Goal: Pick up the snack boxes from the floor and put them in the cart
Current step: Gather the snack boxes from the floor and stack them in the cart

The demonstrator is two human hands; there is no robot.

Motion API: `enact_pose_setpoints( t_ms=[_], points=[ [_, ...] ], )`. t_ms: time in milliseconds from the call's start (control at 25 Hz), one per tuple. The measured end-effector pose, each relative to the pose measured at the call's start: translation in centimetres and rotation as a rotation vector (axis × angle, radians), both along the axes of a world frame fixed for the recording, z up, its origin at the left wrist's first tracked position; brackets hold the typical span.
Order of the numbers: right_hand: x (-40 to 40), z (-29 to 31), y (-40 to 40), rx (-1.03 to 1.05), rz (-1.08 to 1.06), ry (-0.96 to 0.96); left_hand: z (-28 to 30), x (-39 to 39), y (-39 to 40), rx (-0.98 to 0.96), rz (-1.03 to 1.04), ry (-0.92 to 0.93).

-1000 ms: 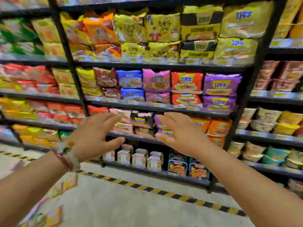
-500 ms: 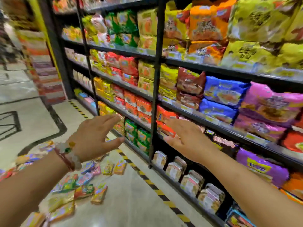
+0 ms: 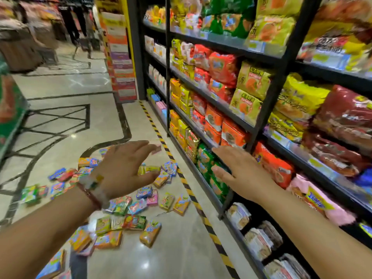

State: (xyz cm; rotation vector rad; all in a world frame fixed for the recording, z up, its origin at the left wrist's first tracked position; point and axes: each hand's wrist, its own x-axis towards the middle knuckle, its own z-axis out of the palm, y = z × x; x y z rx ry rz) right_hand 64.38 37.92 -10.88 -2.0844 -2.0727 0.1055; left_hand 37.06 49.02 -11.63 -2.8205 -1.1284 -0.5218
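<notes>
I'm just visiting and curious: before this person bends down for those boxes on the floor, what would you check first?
1. Left hand free: ok, fingers open, holding nothing.
2. Right hand free: ok, open, empty.
3. Snack boxes in view: ok, scattered on the floor.
4. Hands touching a box: not ok, both are above the boxes.
5. Cart in view: not ok, none shows.
6. Shelf close on the right: ok, beside the striped tape.

Black shelves of noodle packets beside striped floor tape
</notes>
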Motion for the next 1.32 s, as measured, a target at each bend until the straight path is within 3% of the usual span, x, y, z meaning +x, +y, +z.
enact_pose_setpoints(
  t_ms=[440, 640, 800, 920, 1080, 1200, 1320],
  points=[
    [2.8, -8.9, 23.6, -0.001, -0.020, 0.121, -5.5, 3.4, 23.9, -0.017, 0.030, 0.059],
    [6.5, -14.9, 31.3, -0.110, -0.073, 0.165, -11.1, 7.6, 32.3, -0.097, 0.000, 0.097],
    [9.6, -21.7, 38.7, -0.100, -0.091, 0.146, -19.0, 11.3, 38.9, -0.146, 0.030, 0.060],
    [10.6, -32.6, 43.2, -0.068, -0.164, 0.146, -30.5, 14.1, 43.3, -0.134, 0.016, 0.036],
    [10.6, -55.8, 46.5, -0.132, -0.284, 0.283, -52.8, 17.0, 46.6, -0.238, 0.025, 0.031],
    [11.1, -72.9, 47.1, -0.364, -0.504, 0.343, -70.2, 17.8, 47.2, -0.338, 0.049, 0.084],
    [11.3, -85.0, 47.1, -0.611, -0.755, 0.494, -84.1, 18.5, 47.1, -0.567, 0.106, 0.160]
  ],
)
